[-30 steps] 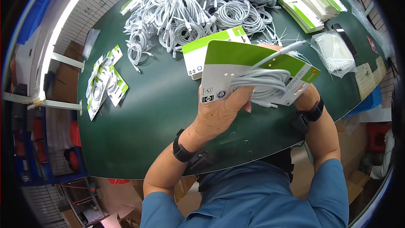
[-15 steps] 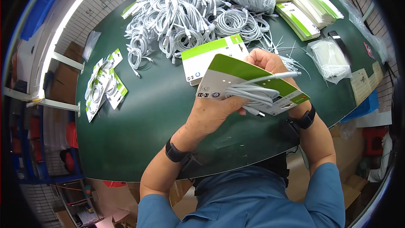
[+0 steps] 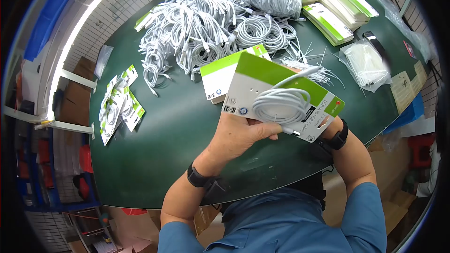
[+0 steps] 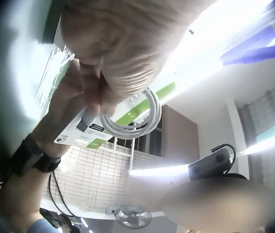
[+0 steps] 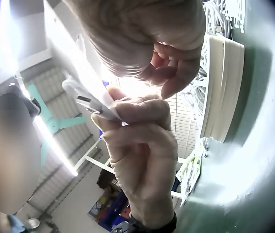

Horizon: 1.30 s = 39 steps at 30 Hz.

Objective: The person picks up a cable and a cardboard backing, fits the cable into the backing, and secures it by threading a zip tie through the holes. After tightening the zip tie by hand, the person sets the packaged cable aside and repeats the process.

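Observation:
In the head view my left hand (image 3: 239,136) grips the lower left part of a green and white card (image 3: 253,72), its thumb against the end of a coiled white cable (image 3: 281,105) lying on the card's front. The left wrist view shows this hand (image 4: 123,43) close above the coil (image 4: 152,114). My right hand (image 3: 332,129) is behind the card, mostly hidden. In the right wrist view its fingers (image 5: 176,73) are curled beside the left hand (image 5: 142,141); whether they hold anything cannot be told.
A large heap of white cables (image 3: 187,23) covers the table's far side. Card stacks stand at the back right (image 3: 328,21) and behind the held card (image 3: 218,77). White ties (image 3: 314,72) and a bag (image 3: 365,63) lie right; carded cables (image 3: 119,103) lie left.
The card has tipped so its front and coil face the head camera more fully. My right hand's fingers, seen above the card's edge half a second ago, are now behind it.

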{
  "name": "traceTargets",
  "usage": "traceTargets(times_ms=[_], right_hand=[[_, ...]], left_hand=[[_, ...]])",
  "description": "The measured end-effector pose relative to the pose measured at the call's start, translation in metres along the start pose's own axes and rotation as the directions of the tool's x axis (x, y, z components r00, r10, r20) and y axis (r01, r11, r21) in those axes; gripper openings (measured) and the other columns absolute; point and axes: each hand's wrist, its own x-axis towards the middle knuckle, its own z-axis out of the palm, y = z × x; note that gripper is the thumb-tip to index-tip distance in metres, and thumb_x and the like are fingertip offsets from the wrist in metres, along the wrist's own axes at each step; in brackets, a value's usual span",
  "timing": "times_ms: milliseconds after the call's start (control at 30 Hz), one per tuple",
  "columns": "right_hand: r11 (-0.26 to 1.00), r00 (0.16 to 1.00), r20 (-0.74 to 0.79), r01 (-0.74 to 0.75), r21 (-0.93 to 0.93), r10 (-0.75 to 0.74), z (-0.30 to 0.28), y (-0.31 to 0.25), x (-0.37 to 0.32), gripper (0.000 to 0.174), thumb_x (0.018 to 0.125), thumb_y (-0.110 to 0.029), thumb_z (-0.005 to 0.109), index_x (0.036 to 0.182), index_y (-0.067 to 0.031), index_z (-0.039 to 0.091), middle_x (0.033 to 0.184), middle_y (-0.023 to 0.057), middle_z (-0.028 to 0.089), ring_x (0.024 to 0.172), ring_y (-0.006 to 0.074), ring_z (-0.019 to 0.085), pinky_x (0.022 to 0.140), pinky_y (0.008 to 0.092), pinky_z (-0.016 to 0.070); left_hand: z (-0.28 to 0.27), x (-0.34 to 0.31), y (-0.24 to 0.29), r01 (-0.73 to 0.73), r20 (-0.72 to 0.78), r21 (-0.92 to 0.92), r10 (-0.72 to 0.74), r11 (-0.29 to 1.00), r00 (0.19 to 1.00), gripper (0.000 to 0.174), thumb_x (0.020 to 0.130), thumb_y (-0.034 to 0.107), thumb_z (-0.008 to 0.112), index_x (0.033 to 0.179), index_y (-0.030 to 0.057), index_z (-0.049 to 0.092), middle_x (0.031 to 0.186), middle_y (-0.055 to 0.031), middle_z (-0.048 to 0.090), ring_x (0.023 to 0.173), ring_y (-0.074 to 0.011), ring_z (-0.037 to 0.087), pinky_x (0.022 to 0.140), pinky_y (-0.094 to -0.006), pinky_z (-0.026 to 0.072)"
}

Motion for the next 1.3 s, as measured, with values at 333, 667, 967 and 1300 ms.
traceTargets(times_ms=[333, 667, 967, 1300], right_hand=[[0.910, 0.914, 0.019, -0.405, 0.093, 0.405, 0.003, 0.009, 0.003, 0.024, 0.096, -0.019, 0.079, 0.090, -0.0025, 0.063, 0.082, 0.0025, 0.068, 0.078, 0.0081, 0.059, 0.069, 0.0306, 0.0508], [0.989, 0.984, 0.114, -0.129, -0.074, 0.137, 0.011, 0.023, -0.003, 0.030, 0.096, -0.027, 0.080, 0.097, -0.0032, 0.062, 0.089, 0.0025, 0.066, 0.079, 0.0108, 0.059, 0.071, 0.0291, 0.0486], [0.942, 0.941, 0.147, -0.276, -0.192, 0.305, 0.010, 0.012, -0.001, 0.037, 0.095, -0.032, 0.083, 0.104, -0.0026, 0.062, 0.092, 0.0048, 0.068, 0.081, 0.0106, 0.064, 0.071, 0.0290, 0.0520], [0.948, 0.940, 0.146, -0.291, -0.129, 0.308, 0.015, 0.005, 0.000, 0.017, 0.103, -0.013, 0.073, 0.102, -0.0021, 0.060, 0.086, 0.0011, 0.064, 0.077, 0.0082, 0.067, 0.066, 0.0254, 0.0519]], left_hand=[[-0.003, -0.021, -0.011, -0.013, -0.146, 0.054, 0.020, 0.998, 0.989, 0.031, 0.086, -0.006, 0.083, 0.114, -0.0058, 0.070, 0.099, -0.0125, 0.078, 0.077, -0.0169, 0.075, 0.067, -0.0303, 0.0630], [-0.006, -0.027, -0.009, 0.036, -0.097, -0.024, -0.038, 0.999, 0.995, 0.043, 0.085, -0.008, 0.084, 0.123, -0.0064, 0.063, 0.104, -0.0142, 0.075, 0.075, -0.0168, 0.073, 0.063, -0.0283, 0.0624], [-0.011, -0.029, -0.016, 0.044, -0.128, 0.035, -0.039, 0.998, 0.991, 0.042, 0.083, -0.008, 0.084, 0.120, -0.0053, 0.065, 0.098, -0.0120, 0.074, 0.072, -0.0140, 0.070, 0.054, -0.0260, 0.0558], [-0.014, -0.030, -0.023, 0.025, -0.113, -0.011, -0.026, 1.000, 0.993, 0.019, 0.087, -0.006, 0.084, 0.098, 0.0023, 0.070, 0.084, -0.0052, 0.071, 0.064, -0.0087, 0.064, 0.052, -0.0242, 0.0496]])
